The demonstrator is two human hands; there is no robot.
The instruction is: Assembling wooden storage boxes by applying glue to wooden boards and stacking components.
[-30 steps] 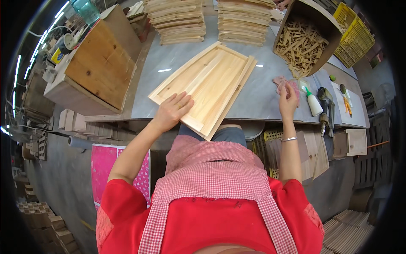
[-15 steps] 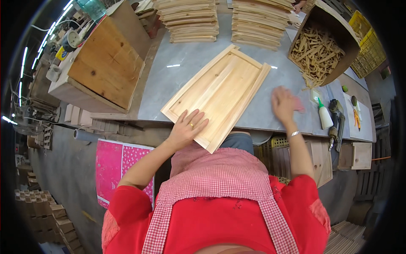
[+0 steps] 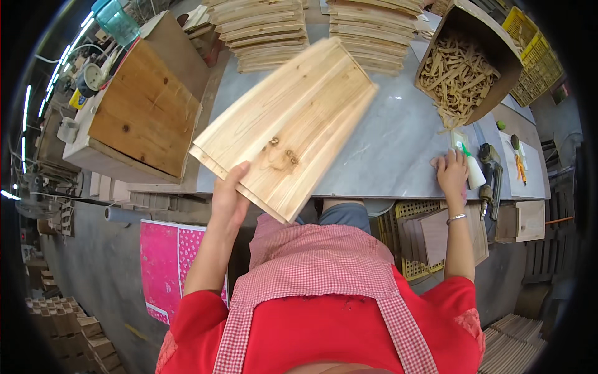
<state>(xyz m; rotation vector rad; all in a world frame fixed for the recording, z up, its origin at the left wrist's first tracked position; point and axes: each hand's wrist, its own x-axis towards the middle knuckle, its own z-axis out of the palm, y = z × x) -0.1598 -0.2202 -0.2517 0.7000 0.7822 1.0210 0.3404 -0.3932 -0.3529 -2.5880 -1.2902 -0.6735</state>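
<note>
My left hand [image 3: 229, 196] grips the lower left edge of a pale wooden panel [image 3: 289, 128], thumb on its upper face. The panel is tilted and held up over the grey tabletop. Its flat, knotty face is towards me. My right hand [image 3: 453, 174] is down on the tabletop at the right, apart from the panel, with its fingers spread and slightly bent. A little pink shows by the heel of that hand; what it belongs to is unclear. Close beside it stand a white glue bottle [image 3: 475, 172] with a green tip and a dark air nail gun [image 3: 491, 177].
Two stacks of wooden panels [image 3: 258, 37] stand at the back. A box of wood strips [image 3: 458, 78] lies tipped at the back right, with a yellow crate [image 3: 539, 68] behind. Orange-handled pliers [image 3: 520, 168] lie far right. A large wooden box [image 3: 146, 115] is at the left.
The panel has been turned over from its framed face to its flat face and lifted, my left hand now gripping its edge. My right hand has moved right and nearer, towards the glue bottle.
</note>
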